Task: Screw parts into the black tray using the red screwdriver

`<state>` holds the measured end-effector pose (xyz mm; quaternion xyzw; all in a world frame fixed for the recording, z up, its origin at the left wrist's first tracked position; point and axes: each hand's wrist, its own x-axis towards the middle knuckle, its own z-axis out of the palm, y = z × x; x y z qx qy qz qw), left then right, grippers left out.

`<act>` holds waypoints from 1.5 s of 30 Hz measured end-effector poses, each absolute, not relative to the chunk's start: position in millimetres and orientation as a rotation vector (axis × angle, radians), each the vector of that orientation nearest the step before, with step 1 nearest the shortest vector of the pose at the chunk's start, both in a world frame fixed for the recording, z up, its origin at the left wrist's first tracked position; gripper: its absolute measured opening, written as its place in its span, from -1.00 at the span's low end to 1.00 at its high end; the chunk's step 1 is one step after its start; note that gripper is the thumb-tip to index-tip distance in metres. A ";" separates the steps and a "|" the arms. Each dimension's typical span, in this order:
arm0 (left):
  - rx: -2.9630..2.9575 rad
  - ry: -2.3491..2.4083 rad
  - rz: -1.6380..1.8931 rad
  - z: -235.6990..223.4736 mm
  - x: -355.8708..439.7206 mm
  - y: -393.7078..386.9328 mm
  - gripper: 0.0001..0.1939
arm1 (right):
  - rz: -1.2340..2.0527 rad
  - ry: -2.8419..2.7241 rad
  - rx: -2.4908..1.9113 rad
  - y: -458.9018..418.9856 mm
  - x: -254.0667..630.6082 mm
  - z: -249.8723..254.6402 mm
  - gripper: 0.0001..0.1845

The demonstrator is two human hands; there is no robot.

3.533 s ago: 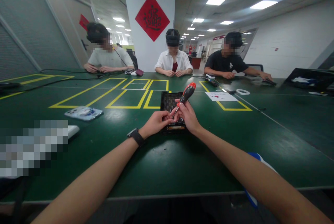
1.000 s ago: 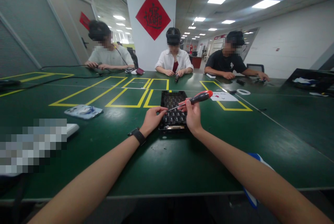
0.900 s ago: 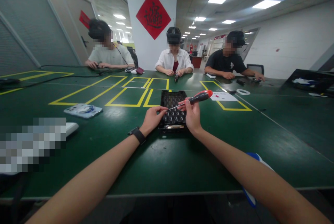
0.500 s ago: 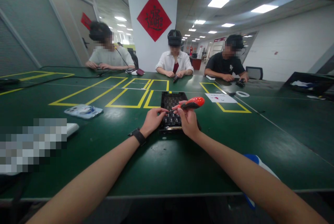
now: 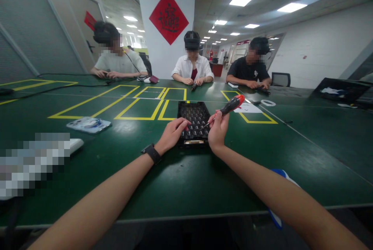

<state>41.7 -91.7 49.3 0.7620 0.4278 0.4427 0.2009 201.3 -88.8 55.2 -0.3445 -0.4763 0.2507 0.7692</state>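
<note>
My right hand (image 5: pixel 218 131) is closed around a screwdriver (image 5: pixel 231 104) with a black and red handle. Its handle points up to the right, and the thin shaft slants down to the left over an open black case (image 5: pixel 201 106). Rows of small shiny pieces, too small to name, sit inside the case. At the left side of the case is my left hand (image 5: pixel 171 135), its fingers partly stretched over the edge and apart from the screwdriver. Whether a small piece lies under those fingertips is hidden.
A phone (image 5: pixel 89 124) lies to the left on the green table (image 5: pixel 163 188); a blurred-out object (image 5: pixel 35 164) is nearer. Yellow tape outlines (image 5: pixel 136 118), a white sheet (image 5: pixel 247 108) and a tape roll (image 5: pixel 268 103) lie beyond. Three people sit opposite.
My right hand has drawn the screwdriver back to the right and tilted its handle more upright. The shaft's tip has left my left fingers, which stay at the case. The view has shifted slightly.
</note>
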 end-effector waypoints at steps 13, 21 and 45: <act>2.329 0.959 0.976 47.3 43.6 -94.0 -0.50 | 0.514 -1.093 -0.763 -87.9 199.3 52.2 -0.68; 2.301 0.995 0.930 49.1 45.0 -97.3 -0.46 | 0.523 -1.121 -0.734 -90.1 199.2 50.7 -0.70; 2.296 0.986 0.948 47.1 46.1 -97.2 -0.44 | 0.528 -1.172 -0.733 -90.2 199.5 48.6 -0.73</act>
